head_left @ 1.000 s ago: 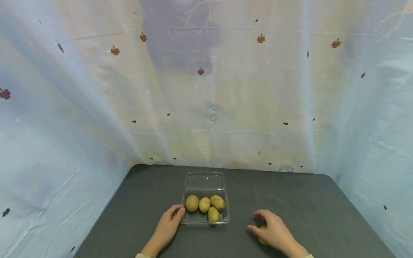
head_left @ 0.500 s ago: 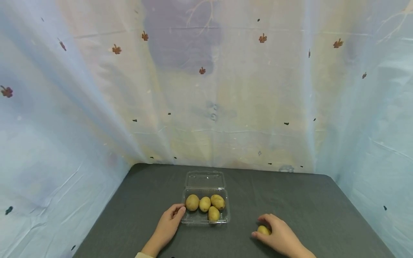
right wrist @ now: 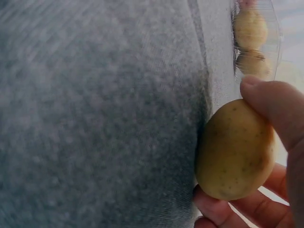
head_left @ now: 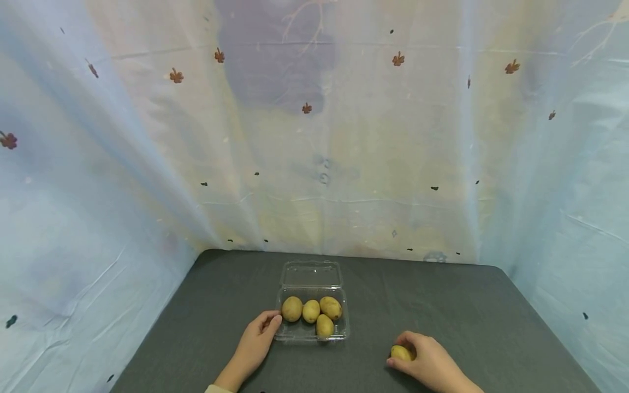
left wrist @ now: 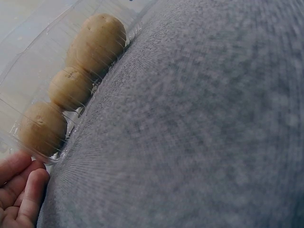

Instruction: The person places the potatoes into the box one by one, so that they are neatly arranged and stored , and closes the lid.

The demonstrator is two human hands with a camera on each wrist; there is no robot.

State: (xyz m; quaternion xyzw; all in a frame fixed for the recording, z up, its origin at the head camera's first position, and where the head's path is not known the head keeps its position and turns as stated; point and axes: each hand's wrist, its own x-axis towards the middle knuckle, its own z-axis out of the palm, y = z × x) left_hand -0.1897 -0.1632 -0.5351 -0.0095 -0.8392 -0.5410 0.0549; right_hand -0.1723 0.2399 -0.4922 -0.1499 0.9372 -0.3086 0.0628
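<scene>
In the head view, a clear plastic clamshell box [head_left: 312,338] stands on the table with its lid raised at the back. Several potatoes [head_left: 292,309] lie inside it. My left hand [head_left: 256,335] holds the box at its left edge, thumb and forefinger close together there; the left wrist view shows the fingertips [left wrist: 34,183] by the box's corner. To the right of the box, my right hand [head_left: 426,356] grips a single potato [right wrist: 235,151] between thumb and fingers, low over the table. The palm side of the left hand is mostly hidden in the head view.
A dark grey cloth covers the table [head_left: 236,278]. Patterned pale curtains [head_left: 363,136] with leaf prints hang behind it and on both sides.
My right hand has closed its thumb and fingers about the lone potato, shifting slightly right and nearer. The left hand and the box have stayed in place.
</scene>
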